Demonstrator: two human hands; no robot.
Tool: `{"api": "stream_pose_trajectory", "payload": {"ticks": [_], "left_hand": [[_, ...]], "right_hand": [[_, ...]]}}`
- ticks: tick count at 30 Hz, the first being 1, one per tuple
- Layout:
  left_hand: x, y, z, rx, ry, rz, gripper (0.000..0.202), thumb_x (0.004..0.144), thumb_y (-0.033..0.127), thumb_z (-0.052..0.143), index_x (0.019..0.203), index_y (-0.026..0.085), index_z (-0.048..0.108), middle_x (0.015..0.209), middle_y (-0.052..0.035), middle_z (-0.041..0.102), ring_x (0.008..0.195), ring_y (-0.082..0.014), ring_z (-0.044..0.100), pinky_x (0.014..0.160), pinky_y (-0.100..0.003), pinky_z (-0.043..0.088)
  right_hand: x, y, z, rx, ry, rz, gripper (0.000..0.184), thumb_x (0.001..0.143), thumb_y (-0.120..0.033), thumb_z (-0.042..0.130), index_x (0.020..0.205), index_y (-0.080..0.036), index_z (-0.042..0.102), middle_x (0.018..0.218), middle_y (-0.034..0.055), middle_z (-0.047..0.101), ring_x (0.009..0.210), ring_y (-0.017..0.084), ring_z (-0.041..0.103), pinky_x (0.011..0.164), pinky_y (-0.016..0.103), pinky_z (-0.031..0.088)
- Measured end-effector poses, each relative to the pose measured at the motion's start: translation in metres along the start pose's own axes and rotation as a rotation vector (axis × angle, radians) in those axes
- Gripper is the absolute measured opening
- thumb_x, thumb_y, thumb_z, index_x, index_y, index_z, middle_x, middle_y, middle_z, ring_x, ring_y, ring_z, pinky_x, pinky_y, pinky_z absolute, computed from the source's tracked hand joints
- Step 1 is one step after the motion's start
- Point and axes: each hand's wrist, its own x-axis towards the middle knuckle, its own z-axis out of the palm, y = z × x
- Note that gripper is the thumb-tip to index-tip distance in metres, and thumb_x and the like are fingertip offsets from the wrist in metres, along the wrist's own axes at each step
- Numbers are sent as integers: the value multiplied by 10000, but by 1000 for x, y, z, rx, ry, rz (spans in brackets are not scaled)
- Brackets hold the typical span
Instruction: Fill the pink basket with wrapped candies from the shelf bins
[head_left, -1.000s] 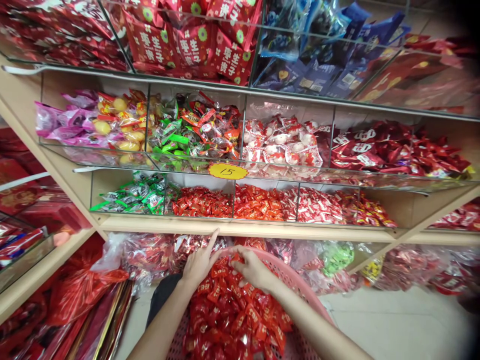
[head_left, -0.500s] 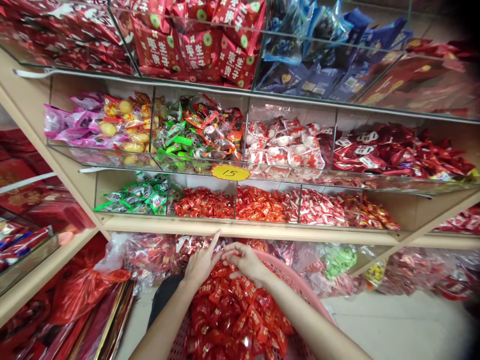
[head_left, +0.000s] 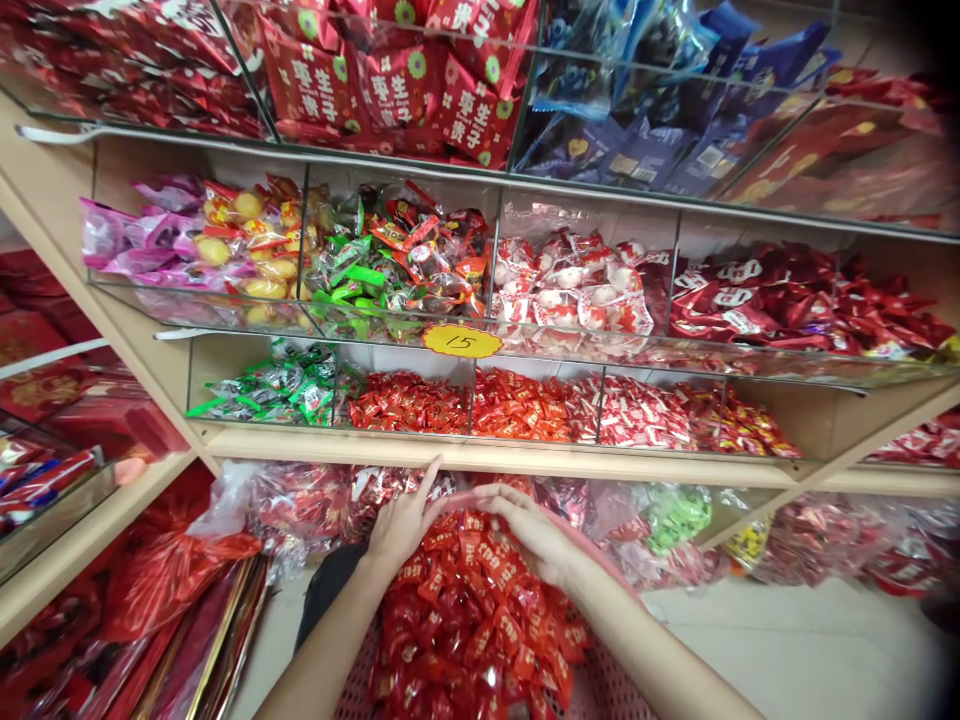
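Observation:
Small red-wrapped candies (head_left: 465, 640) fill a pink perforated basket (head_left: 611, 575) in front of me. My left hand (head_left: 397, 525) is at the basket's far left side, its index finger stretched toward the shelf edge and its thumb apart; nothing shows in it. Across from it, my right hand (head_left: 529, 525) curves over the far right part of the candies, fingers extended and holding nothing I can see. Whether its fingertips touch the rim or the candies is hard to tell.
A wooden shelf board (head_left: 525, 458) runs just beyond my hands. Glass-fronted bins above hold candies, with a yellow price tag (head_left: 461, 341). Plastic bags of candy (head_left: 292, 510) sit below. A red plastic bag (head_left: 165, 580) stands at left, on the floor's side.
My right hand has moved right, away from my left hand, and its fingers have straightened, uncovering more candies. My left hand has stayed almost in place.

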Motion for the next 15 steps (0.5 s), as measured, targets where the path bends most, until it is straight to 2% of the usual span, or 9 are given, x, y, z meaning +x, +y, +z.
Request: {"api": "stream_pose_trajectory", "payload": {"ticks": [2,4,7,11,15], "left_hand": [[0,1,-1,1,-12,-14,604,853,509,165,1368,254,-20,779,-50,629,754,-196,603,679,-265,390],[-1,1,-1,-2,-17,-16,611,852,510,169,1368,248,-29,783,-52,629,755,-198,601,684,-268,388],[-1,1,0,-13,-12,-7,613,853,507,178,1366,252,-40,785,-47,629,744,-194,600,681,-267,386],[0,0,1,2,4,18,611,852,515,165,1365,256,-42,744,-38,624,708,-195,601,648,-262,388],[0,0,0,13,5,17,611,851,519,164,1365,258,-36,757,-38,625,722,-191,599,647,-256,388]], "right_hand": [[-12,3,-13,-30,-31,-19,278,661,-162,447,901,-176,586,867,8,605,713,98,527,618,198,403],[-23,6,-26,-68,-69,-56,337,660,-133,414,947,-185,582,962,28,602,856,129,538,741,241,410],[-34,13,-40,-131,-94,-71,380,680,-165,477,1052,-209,533,1065,50,565,928,152,540,812,286,411],[-33,25,-52,-296,-31,-138,475,667,-247,593,1123,-196,471,1065,59,542,972,177,523,836,313,419],[-25,33,-60,-611,81,-359,381,706,-228,558,1079,-198,486,1071,52,541,1033,190,482,921,350,358]]}}
